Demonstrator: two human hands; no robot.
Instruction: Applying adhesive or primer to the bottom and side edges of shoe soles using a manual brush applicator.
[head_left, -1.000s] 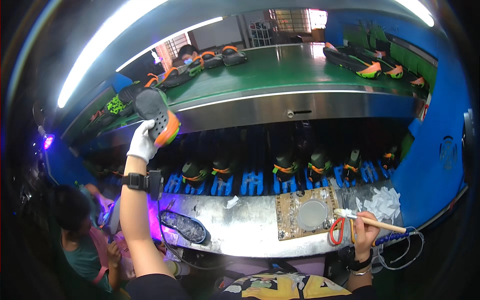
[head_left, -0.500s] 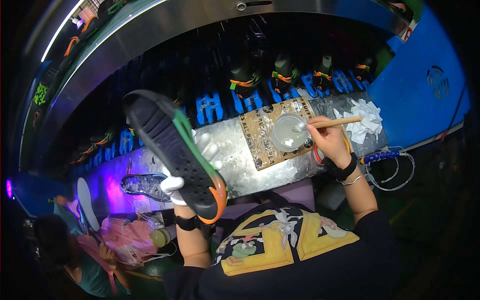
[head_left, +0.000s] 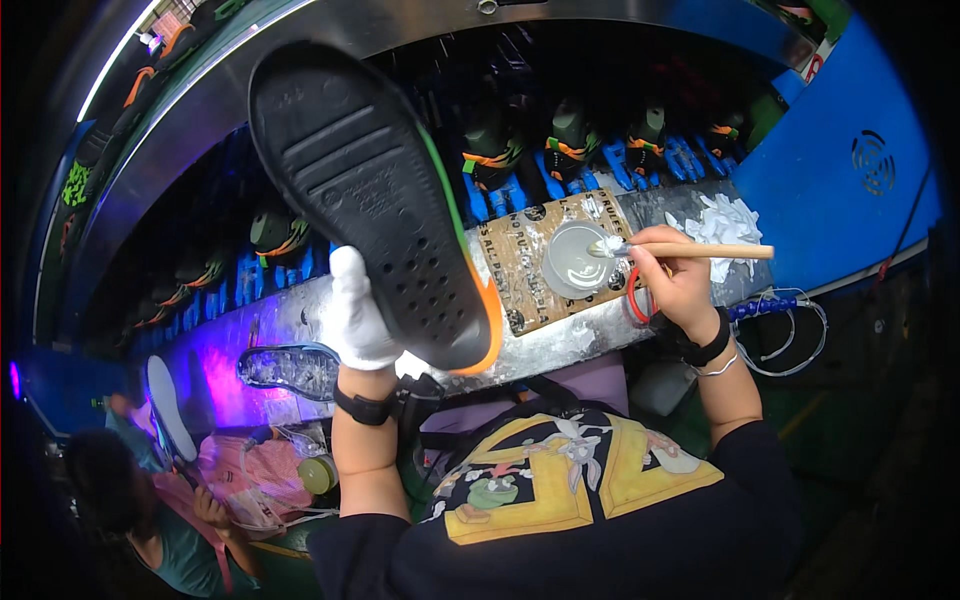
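My left hand (head_left: 355, 318), in a white glove, grips a large black shoe sole (head_left: 375, 170) with green and orange edging. The sole is held up over the bench, its inner face with grooves and round holes toward me. Bare, my right hand (head_left: 678, 285) is closed on the wooden handle of a brush (head_left: 725, 251). The bristles lie over a round bowl (head_left: 562, 285) of whitish, translucent liquid. Under the bowl lies a piece of printed brown cardboard (head_left: 510, 255). A red ring-shaped handle (head_left: 634, 296) shows beside my right hand, the rest of it hidden.
Another sole (head_left: 285, 372) lies on the metal bench (head_left: 560, 345) to the left. White paper scraps (head_left: 725, 230) are heaped at the right. Black-and-orange shoe uppers (head_left: 490, 150) stand on blue holders behind. A co-worker (head_left: 170, 520) at lower left holds a light sole (head_left: 170, 405).
The black sole has come up closer to the camera and turned its inner face more toward it. My right hand has shifted slightly right and down, the brush handle now lying flatter.
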